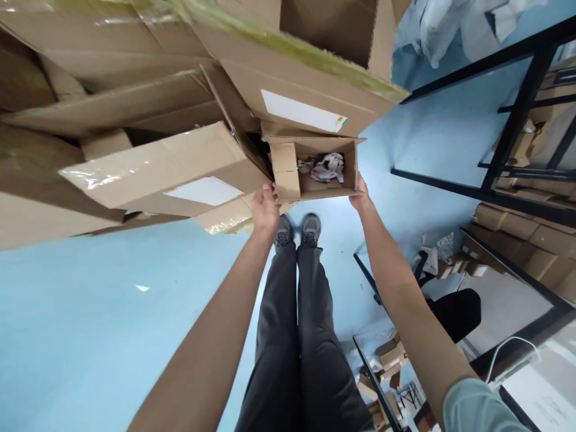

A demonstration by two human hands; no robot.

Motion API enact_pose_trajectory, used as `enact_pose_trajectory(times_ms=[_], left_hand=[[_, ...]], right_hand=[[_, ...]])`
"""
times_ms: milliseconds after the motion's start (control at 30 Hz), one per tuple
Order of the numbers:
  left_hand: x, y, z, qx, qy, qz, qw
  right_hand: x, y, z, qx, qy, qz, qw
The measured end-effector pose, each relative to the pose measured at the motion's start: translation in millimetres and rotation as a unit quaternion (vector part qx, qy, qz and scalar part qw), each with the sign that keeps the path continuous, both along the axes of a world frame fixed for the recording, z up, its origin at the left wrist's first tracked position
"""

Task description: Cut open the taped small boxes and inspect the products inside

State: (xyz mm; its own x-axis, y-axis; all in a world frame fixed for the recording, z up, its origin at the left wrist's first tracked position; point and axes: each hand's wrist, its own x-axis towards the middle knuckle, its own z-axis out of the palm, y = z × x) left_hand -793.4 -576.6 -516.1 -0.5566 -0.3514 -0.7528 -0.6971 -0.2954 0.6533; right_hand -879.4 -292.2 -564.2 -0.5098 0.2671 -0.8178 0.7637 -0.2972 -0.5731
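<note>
Between my hands is a small cardboard box (312, 193), its top open toward me. Crumpled printed paper (327, 168) lies inside it, and a flap (285, 171) covers part of its left end. My left hand (265, 209) is closed at the box's near left corner, with the fingertips partly hidden. At the near right corner, my right hand (360, 195) grips the box's side, its thumb against the outer wall. A larger carton with a white label (202, 191) lies just left of my left hand.
Stacked open cartons (108, 108) fill the upper left, and a big labelled carton (310, 90) stands beyond the small box. Black metal frames (495, 156) rise on the right, with packed shelves behind. Below are my shoes (310, 228) on a blue floor (148, 336). Plastic bags (450, 27) lie upper right.
</note>
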Motion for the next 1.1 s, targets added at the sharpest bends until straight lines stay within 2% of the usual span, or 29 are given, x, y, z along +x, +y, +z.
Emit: enact_pose_trajectory(times_ms=[100, 267, 400, 500, 600, 733, 833, 967, 1033, 1100], left_hand=[[20, -9, 20.5, -0.013, -0.067, 0.034, 0.997], [55, -9, 50.3, -0.007, -0.088, 0.024, 0.996], [76, 0, 71.8, 0.000, -0.101, -0.001, 0.995], [85, 9, 106.2, 0.010, -0.100, -0.033, 0.994], [85, 20, 159.1, 0.019, -0.093, -0.052, 0.994], [83, 33, 243.2, 0.036, -0.039, -0.103, 0.993], [91, 44, 308.9, 0.046, 0.015, -0.142, 0.989], [123, 62, 399.4, 0.062, 0.089, -0.216, 0.970], [148, 78, 443.1, 0.063, 0.127, -0.258, 0.956], [180, 102, 481.2, 0.072, 0.164, -0.292, 0.940]], right_hand=[[6, 0, 1.7, 0.013, -0.030, -0.022, 0.999], [27, 19, 30.6, 0.021, -0.059, -0.074, 0.995], [52, 28, 65.0, 0.012, -0.058, -0.067, 0.996], [75, 21, 106.9, -0.008, -0.067, -0.080, 0.995], [99, 3, 166.3, -0.046, -0.081, -0.145, 0.985], [129, -26, 259.5, -0.137, -0.075, -0.194, 0.969], [152, -39, 333.4, -0.216, -0.032, -0.214, 0.952], [201, -36, 437.7, -0.303, 0.044, -0.234, 0.923], [241, -27, 488.2, -0.322, 0.083, -0.252, 0.909], [294, -13, 532.7, -0.334, 0.130, -0.277, 0.891]])
